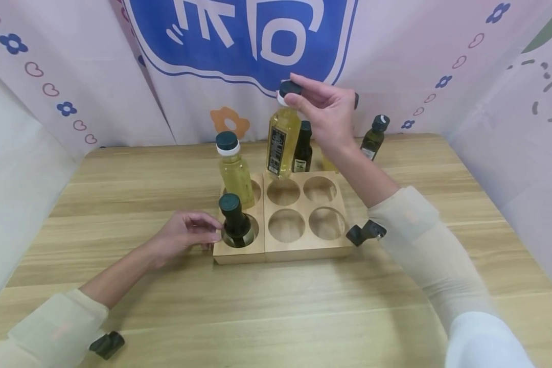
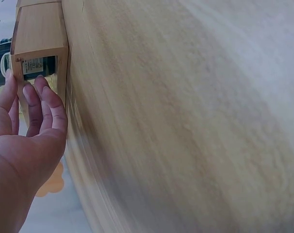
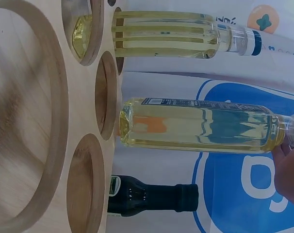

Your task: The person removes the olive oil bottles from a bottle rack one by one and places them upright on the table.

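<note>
A: How many bottles are there?

B: Five I can count clearly. A pale bottle [image 1: 237, 179] stands in the back left hole of the wooden rack [image 1: 303, 254], and a dark bottle [image 1: 236, 225] in the front left one. A slim dark bottle [image 1: 302, 151] is behind the rack, and a green bottle [image 1: 373, 140] is further right. The fifth, a yellow oil bottle [image 1: 282, 140], is up in the right hand [image 1: 328, 112]. There's also a yellow patch [image 1: 328, 164] behind that forearm; I can't tell what it belongs to.

A: And holes?

B: Six: two in the left block, four in the right.

A: How is the yellow oil bottle held?

B: Pinched near its cap [image 1: 291, 88] between thumb and fingers, its foot just above the middle hole of the back row.

A: The left hand [image 1: 184, 235]?

B: Loosely bent, fingertips against the rack's left end, down by the surface [image 1: 303, 312].

A: Does each view add something?

B: The left wrist view shows an opening in the rack's end, with a label [image 2: 34, 65] inside. The right wrist view shows the blue sign [image 3: 220, 189] through the raised bottle's oil. Only the head view catches the green bottle.
</note>
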A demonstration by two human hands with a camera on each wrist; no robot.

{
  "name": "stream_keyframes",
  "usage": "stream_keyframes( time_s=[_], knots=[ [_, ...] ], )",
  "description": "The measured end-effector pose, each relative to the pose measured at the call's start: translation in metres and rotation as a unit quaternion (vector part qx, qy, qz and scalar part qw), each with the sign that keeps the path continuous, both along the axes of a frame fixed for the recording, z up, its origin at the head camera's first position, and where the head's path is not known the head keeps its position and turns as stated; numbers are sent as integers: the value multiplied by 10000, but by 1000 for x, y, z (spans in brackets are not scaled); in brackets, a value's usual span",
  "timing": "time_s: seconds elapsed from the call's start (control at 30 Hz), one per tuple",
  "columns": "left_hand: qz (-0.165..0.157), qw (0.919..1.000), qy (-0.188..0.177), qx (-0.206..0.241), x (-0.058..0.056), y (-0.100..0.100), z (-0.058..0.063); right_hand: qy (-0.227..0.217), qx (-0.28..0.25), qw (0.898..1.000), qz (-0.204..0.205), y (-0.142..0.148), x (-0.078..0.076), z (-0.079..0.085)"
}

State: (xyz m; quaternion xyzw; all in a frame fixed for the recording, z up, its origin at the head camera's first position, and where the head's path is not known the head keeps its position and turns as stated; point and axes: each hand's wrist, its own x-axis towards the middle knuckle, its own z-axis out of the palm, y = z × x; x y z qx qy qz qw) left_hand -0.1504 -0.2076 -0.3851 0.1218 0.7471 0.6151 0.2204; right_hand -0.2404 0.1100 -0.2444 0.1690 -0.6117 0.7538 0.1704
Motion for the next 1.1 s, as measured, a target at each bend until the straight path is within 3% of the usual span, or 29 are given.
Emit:
stream_keyframes(
  time_s=[0.43,0.83,1.1],
  knots=[
    [-45,10000,-11,80,0,1,-1,-291,-106,9995,-80,-2,-7,1],
    [-19,10000,-27,88,-1,1,-2,-246,-26,9994,-235,-6,-17,1],
    [-98,9995,-68,300,0,1,-3,-94,-235,9996,-110,-12,-21,-4]
  ],
)
